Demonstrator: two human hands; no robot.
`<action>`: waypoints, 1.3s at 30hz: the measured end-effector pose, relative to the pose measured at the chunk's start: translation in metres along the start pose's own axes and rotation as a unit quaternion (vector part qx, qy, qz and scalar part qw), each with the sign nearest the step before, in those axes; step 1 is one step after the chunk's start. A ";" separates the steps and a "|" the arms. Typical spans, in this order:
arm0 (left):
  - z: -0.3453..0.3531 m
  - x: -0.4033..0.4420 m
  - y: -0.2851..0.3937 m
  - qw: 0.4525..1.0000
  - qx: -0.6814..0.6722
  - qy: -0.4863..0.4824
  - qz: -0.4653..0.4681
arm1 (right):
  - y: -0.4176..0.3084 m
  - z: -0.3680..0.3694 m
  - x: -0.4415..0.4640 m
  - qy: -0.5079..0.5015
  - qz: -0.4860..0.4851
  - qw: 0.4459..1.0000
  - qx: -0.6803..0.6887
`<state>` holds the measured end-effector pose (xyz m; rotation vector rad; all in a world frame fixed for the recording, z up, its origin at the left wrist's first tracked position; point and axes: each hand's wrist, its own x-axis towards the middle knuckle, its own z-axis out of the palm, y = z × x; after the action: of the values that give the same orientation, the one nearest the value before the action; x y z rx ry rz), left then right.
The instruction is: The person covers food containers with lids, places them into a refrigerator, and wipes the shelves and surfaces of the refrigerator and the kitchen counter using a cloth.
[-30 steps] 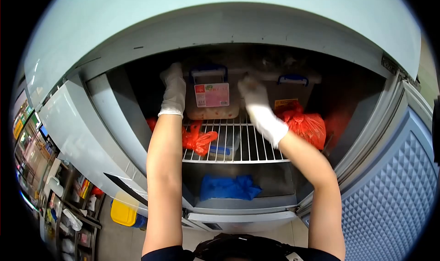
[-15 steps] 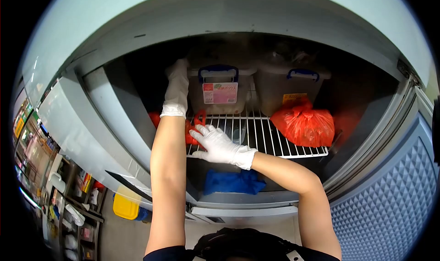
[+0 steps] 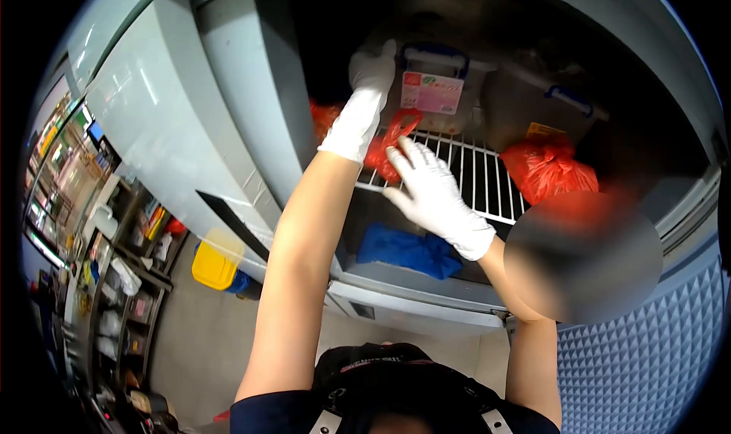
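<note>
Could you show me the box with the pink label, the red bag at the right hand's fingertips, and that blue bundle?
Pink-labelled box [image 3: 431, 94]: head view, on its front label.
Red bag [image 3: 391, 136]: head view, gathered upper part.
Blue bundle [image 3: 407, 250]: head view, middle.

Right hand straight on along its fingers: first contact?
Probably the red plastic bag with the looped handle, directly ahead of the white-gloved right hand. The two overlap in this view, so depth is unclear; they may already touch.
</note>
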<state>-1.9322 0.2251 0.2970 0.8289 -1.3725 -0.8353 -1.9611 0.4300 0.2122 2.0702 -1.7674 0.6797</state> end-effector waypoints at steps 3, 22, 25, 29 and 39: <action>-0.013 -0.005 0.016 0.999 -0.036 -0.010 -0.033 | -0.002 -0.003 -0.003 0.075 -0.010 0.996 0.040; -0.313 -0.312 -0.149 0.843 0.211 -0.448 0.211 | -0.008 0.163 -0.297 -0.242 -0.093 0.965 -0.048; -0.413 -0.320 -0.165 0.871 0.316 -0.369 0.071 | -0.061 0.171 -0.252 -0.244 0.009 0.969 0.035; -0.533 -0.330 -0.170 0.897 0.369 -0.232 -0.069 | -0.181 0.199 -0.154 -0.171 -0.052 0.959 0.221; -0.748 -0.348 -0.157 0.885 0.398 0.042 -0.239 | -0.438 0.302 -0.001 -0.252 -0.317 0.851 0.333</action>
<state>-1.1957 0.4657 -0.0279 1.8803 -1.4557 -0.5628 -1.4883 0.3436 -0.0159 3.3234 -0.9284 0.6198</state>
